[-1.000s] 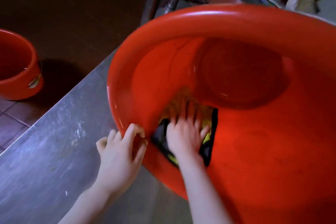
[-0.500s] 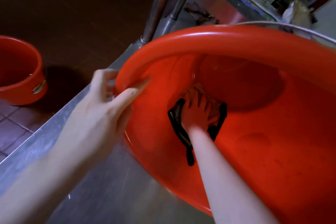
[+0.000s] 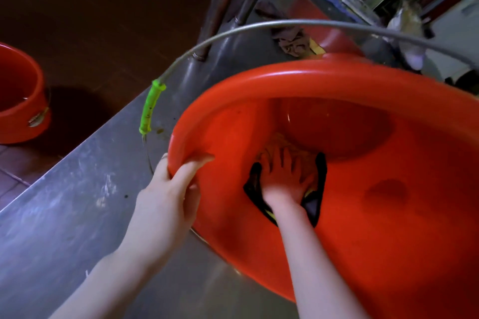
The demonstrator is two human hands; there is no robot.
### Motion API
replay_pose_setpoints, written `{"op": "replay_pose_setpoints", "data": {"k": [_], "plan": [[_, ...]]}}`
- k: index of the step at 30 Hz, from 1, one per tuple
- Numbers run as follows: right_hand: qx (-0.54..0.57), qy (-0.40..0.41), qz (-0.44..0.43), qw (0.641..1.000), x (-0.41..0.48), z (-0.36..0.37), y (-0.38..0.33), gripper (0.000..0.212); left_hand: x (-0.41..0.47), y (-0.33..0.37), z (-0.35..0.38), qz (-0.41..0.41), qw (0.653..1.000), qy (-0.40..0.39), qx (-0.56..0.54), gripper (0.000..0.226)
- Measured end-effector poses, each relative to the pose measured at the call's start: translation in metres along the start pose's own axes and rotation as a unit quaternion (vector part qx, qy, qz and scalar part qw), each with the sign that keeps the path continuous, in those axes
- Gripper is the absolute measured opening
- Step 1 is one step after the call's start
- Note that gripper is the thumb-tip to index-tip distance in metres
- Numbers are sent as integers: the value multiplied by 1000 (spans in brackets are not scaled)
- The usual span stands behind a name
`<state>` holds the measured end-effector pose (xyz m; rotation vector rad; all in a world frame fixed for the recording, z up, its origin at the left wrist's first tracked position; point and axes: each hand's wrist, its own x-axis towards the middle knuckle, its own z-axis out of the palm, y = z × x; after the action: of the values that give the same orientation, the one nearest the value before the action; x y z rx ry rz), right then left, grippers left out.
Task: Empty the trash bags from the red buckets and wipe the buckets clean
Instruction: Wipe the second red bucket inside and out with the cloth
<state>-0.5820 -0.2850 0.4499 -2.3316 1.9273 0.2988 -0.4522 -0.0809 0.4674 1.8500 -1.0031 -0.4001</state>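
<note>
Head view shows me the red bucket (image 3: 363,228) tipped over on the steel table (image 3: 64,215), its open mouth facing near. The left hand (image 3: 168,197) grips the rim on the left side, with the thumb hooked inside. The right hand (image 3: 285,179) is deep inside, fingers spread flat, pressing a yellow and black cloth (image 3: 315,207) on the wall close to the bottom.

I think the bucket could slip or roll — it is round, the table is smooth, and only one hand holds it. The table edge is just left of it, so a hard push could send it toward the floor (image 3: 90,21). The cloth is only pressed, not pinched, so I guess it could slide out from under the hand. The wire handle (image 3: 259,27) with its green grip (image 3: 149,109) arches loose above the far rim and might swing into an arm.

The bucket looks bright, shiny and smooth, with a thick round rim and no bag in it. I see a darker patch (image 3: 386,189) on the wall right of the cloth — maybe dirt not wiped yet. A second red bucket (image 3: 20,101) stands on the floor, far left.
</note>
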Motion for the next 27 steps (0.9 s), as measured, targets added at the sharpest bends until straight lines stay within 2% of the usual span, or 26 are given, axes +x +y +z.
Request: {"op": "replay_pose_setpoints", "data": {"k": [5, 7, 10, 13, 15, 18, 20, 24, 27], "plan": [[-16, 52, -137, 989, -103, 15, -25, 66, -16, -17, 17, -77, 996, -21, -49, 60], [-30, 33, -143, 989, -116, 17, -29, 68, -22, -22, 20, -86, 993, -22, -77, 62], [-24, 20, -72, 997, -87, 18, -27, 63, -23, -20, 22, -62, 995, -33, -73, 64], [35, 2, 18, 999, -26, 8, -22, 59, -26, -14, 29, -54, 994, -45, -85, 62], [47, -28, 47, 997, 5, -2, -19, 57, -31, -14, 35, -65, 992, -46, -101, 59], [72, -14, 64, 995, 9, -5, -21, 57, -35, -15, 40, -79, 991, -43, -102, 55], [62, 4, 22, 998, -22, 4, -27, 59, -34, -14, 40, -89, 990, -45, -102, 52], [43, 57, -122, 990, -113, 19, -35, 63, -33, -12, 39, -108, 988, -51, -102, 60], [30, 36, -135, 990, -108, 19, -33, 64, -35, -11, 35, -111, 985, -50, -119, 60]]}}
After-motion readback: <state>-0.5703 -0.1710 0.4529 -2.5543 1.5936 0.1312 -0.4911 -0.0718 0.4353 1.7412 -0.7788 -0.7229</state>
